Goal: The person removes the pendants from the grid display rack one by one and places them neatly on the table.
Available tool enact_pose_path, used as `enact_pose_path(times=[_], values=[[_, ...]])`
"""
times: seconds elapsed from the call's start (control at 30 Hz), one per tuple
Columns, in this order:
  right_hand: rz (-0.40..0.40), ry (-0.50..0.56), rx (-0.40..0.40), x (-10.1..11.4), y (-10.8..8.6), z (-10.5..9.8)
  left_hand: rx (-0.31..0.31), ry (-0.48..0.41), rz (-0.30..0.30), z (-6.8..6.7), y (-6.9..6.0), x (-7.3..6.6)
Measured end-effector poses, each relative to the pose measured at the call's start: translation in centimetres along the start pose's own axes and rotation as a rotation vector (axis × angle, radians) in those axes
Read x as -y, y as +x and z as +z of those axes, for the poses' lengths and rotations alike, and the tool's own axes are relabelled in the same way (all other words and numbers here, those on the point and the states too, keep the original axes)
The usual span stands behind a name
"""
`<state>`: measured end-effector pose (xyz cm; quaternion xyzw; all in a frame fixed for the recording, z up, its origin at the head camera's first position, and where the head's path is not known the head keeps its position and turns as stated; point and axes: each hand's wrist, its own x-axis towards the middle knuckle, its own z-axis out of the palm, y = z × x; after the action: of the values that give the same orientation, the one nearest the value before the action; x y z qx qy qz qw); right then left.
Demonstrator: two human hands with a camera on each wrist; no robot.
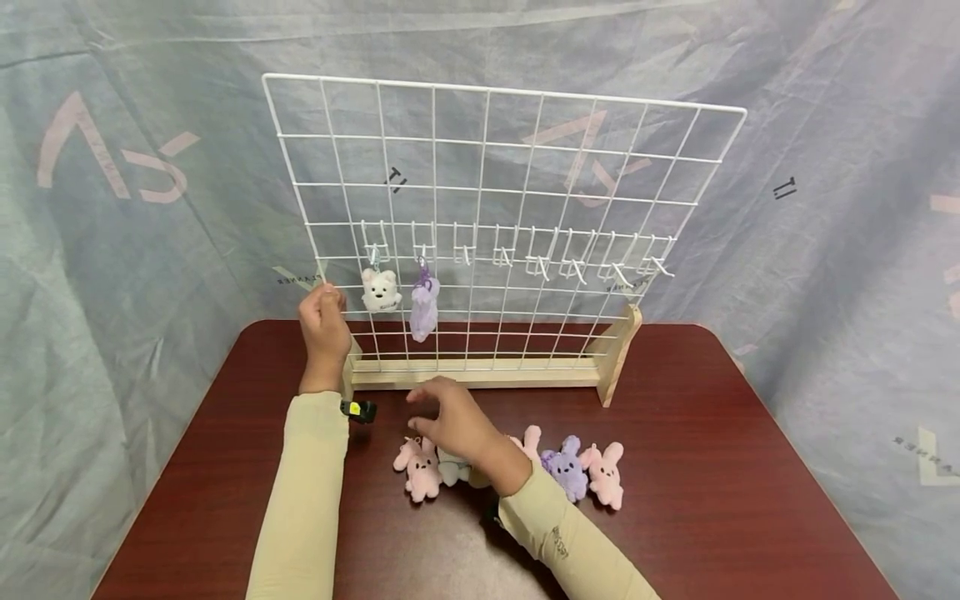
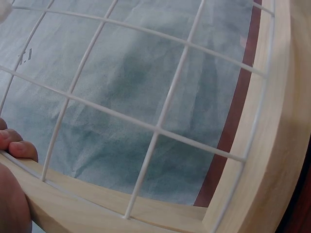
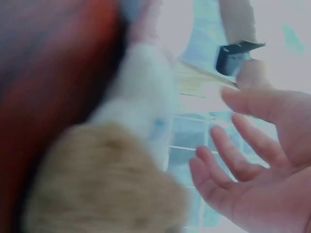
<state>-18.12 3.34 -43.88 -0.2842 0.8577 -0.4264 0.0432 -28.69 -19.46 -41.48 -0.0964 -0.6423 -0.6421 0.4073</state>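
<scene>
My left hand (image 1: 325,329) grips the left side of a white wire grid rack (image 1: 487,92); in the left wrist view its fingers (image 2: 22,149) and thumb wrap round a wooden post (image 2: 73,206). A white plush bear keychain (image 1: 381,293) hangs from the leftmost hook, a purple plush keychain (image 1: 424,310) from the one beside it. Empty-handed, my right hand (image 1: 456,423) hovers over the row of plush toys with fingers apart and loosely bent. Closest to it are a pink plush bunny (image 1: 423,477) and a partly hidden white plush (image 1: 452,469). A blurred brown plush (image 3: 107,184) fills the right wrist view's lower left.
Several bare white hooks (image 1: 576,268) run along the grid to the right. Right of my forearm lie a purple plush bunny (image 1: 567,473), a pink plush bunny (image 1: 606,479) and a partly covered pink one (image 1: 532,440). The rack's wooden base (image 1: 480,379) stands on the dark red table (image 1: 705,467).
</scene>
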Motion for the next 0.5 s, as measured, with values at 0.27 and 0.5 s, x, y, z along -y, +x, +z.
enact_pose_path(times=[0.27,0.5], values=[[0.081,0.283,-0.186,1.7,1.1,-0.9,-0.001,-0.005,0.013,0.0,0.0,0.1],[0.099,0.463,-0.275,2.6,1.9,-1.2,0.002,0.005,0.016,0.2,0.0,0.1]])
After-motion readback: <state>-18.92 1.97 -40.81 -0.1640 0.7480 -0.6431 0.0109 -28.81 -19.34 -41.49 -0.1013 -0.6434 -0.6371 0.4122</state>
